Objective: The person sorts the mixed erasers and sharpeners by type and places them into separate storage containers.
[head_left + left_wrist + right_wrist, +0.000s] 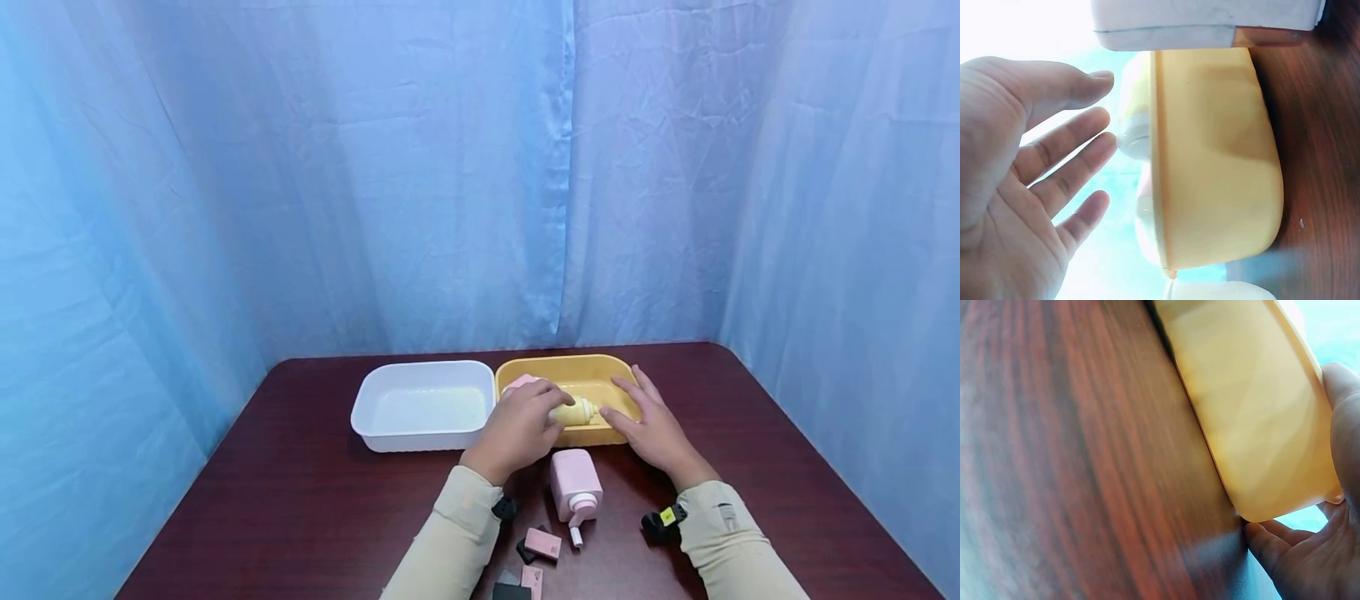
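My left hand (pixel 521 423) is over the left part of a yellow plastic bin (pixel 562 365), close above a pale yellow bottle (pixel 576 412) with a white neck that lies inside. Its fingers (pixel 1069 147) are loosely extended, with nothing held between them in the left wrist view. A pink item (pixel 522 382) shows partly behind that hand. At the bin's right end my right hand (pixel 656 429) grips the corner, thumb over the rim and other fingers along the outer end wall (pixel 1260 450). A pink pump bottle (pixel 576 475) lies in front of the bin, its nozzle towards me.
A white bin (pixel 375 404) stands left of the yellow one, side by side. Near the front edge, between my forearms, are several small pink blocks (pixel 542 543) and black pieces (pixel 512 592). Blue curtains (pixel 450 208) hang around the dark red-brown wooden table (pixel 300 500).
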A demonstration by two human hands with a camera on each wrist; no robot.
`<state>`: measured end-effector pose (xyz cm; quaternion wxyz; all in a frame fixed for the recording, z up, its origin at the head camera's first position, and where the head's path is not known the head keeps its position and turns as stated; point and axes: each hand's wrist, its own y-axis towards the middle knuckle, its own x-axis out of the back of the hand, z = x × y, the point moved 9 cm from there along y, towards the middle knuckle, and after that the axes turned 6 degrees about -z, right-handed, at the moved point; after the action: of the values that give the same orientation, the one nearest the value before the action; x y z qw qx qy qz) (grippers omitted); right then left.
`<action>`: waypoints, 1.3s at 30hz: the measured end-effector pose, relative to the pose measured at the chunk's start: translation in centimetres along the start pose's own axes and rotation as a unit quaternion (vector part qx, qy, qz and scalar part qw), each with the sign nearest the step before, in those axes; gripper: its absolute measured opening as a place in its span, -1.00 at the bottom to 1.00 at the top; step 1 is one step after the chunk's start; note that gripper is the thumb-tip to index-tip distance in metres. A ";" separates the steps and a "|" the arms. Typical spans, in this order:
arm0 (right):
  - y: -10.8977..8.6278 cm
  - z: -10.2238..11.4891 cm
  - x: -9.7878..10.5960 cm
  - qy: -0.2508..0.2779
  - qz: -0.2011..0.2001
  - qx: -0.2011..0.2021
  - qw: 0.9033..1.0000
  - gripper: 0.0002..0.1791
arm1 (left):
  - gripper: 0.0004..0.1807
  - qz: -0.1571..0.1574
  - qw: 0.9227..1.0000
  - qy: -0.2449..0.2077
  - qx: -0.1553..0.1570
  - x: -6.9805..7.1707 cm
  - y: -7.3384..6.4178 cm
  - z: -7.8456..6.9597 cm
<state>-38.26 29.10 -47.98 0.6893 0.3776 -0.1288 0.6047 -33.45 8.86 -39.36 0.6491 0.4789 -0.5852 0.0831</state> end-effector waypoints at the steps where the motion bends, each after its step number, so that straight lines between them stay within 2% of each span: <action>1: 0.0 -0.1 -0.1 -0.001 0.001 -0.001 1.000 -0.20 | -0.67 0.004 1.000 -0.002 -0.006 0.1 -0.1 -0.1; 8: 0.1 -0.2 -0.2 -0.009 0.005 -0.004 1.000 -0.19 | -0.64 0.045 0.997 -0.003 -0.065 0.3 -0.6 -1.6; 12: 0.1 -0.1 -0.1 -0.009 0.008 -0.010 1.000 -0.20 | -0.63 0.057 0.992 0.018 -0.107 0.6 -0.7 -2.4; 16: 0.0 0.0 -0.1 -0.009 0.010 -0.012 1.000 -0.20 | -0.61 0.073 0.986 0.055 -0.142 0.8 -0.9 -3.1; 23: 0.1 0.2 0.0 -0.010 0.009 -0.005 1.000 -0.21 | -0.51 0.119 0.970 0.088 -0.191 0.7 -1.7 -4.3; 27: 0.1 0.2 -0.1 -0.010 0.009 0.000 1.000 -0.21 | -0.50 0.126 0.963 0.098 -0.218 0.6 -2.1 -4.9; 33: 0.1 0.2 -0.1 -0.011 0.011 0.001 1.000 -0.21 | -0.40 0.153 0.953 0.107 -0.239 0.2 -2.8 -5.6; 39: 0.0 0.4 0.0 -0.009 0.010 0.003 1.000 -0.21 | -0.41 0.150 0.944 0.117 -0.269 -0.2 -3.3 -6.4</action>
<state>-38.10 28.81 -47.70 0.6812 0.3835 -0.1365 0.6084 -26.93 11.80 -40.32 0.7976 0.1800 -0.5708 0.0747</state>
